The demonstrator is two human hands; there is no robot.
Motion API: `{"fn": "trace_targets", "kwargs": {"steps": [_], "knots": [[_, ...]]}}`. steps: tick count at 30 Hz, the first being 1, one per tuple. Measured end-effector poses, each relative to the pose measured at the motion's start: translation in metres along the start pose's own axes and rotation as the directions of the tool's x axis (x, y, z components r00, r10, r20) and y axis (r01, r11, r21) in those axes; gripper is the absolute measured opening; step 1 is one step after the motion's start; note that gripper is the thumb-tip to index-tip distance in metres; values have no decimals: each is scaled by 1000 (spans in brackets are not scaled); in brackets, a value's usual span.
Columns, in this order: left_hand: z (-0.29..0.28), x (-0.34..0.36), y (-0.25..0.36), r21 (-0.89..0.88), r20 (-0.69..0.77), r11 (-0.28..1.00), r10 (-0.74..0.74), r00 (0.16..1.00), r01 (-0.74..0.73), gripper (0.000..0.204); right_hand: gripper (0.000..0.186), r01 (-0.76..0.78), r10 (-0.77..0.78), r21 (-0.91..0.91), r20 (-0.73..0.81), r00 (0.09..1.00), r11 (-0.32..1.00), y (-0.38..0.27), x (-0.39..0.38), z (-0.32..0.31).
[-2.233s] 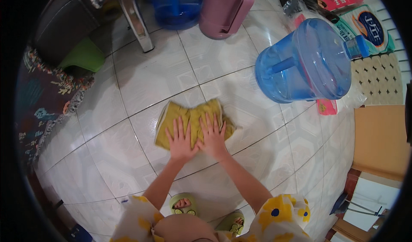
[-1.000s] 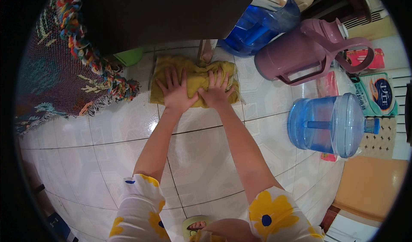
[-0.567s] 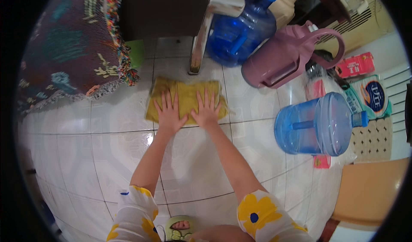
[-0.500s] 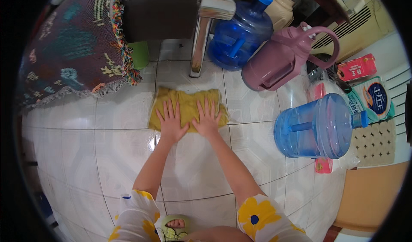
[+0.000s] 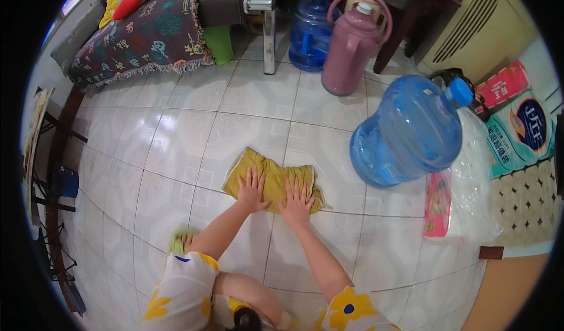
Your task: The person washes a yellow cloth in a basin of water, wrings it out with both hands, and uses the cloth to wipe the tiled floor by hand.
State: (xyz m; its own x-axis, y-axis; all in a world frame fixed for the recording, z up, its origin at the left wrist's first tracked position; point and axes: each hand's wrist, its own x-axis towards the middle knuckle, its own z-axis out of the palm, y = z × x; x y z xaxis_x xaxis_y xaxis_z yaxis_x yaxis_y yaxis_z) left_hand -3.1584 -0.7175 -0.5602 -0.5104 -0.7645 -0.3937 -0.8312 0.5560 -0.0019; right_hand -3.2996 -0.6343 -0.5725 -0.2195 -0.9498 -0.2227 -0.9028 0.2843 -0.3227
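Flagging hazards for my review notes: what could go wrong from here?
The right hand might bump the pale blue water bottle standing on the floor to its right. The pink jug, upright farther back, could tip if knocked. The creased yellow cloth could bunch under the left hand.

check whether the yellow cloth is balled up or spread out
Spread out: the yellow cloth lies wrinkled on the tiled floor beneath the left hand and right hand.

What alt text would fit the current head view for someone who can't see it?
A person's bare hands rest flat on a mustard-yellow cloth lying on a pale tiled floor. To the right is a large blue water bottle; farther ahead are a pinkish thermos flask and a darker blue bottle.
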Motion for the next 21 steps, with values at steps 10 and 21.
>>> {"fn": "trace_targets", "kwargs": {"steps": [10,21], "knots": [[0,-3,8,-174,39,979,113,993,-104,99,77,-28,25,-31,-112,993,999,12,-14,-5],[19,-10,1,-172,-193,971,134,972,-168,84,71,-79,86,-128,49,995,989,-14,-11,-3]]}}
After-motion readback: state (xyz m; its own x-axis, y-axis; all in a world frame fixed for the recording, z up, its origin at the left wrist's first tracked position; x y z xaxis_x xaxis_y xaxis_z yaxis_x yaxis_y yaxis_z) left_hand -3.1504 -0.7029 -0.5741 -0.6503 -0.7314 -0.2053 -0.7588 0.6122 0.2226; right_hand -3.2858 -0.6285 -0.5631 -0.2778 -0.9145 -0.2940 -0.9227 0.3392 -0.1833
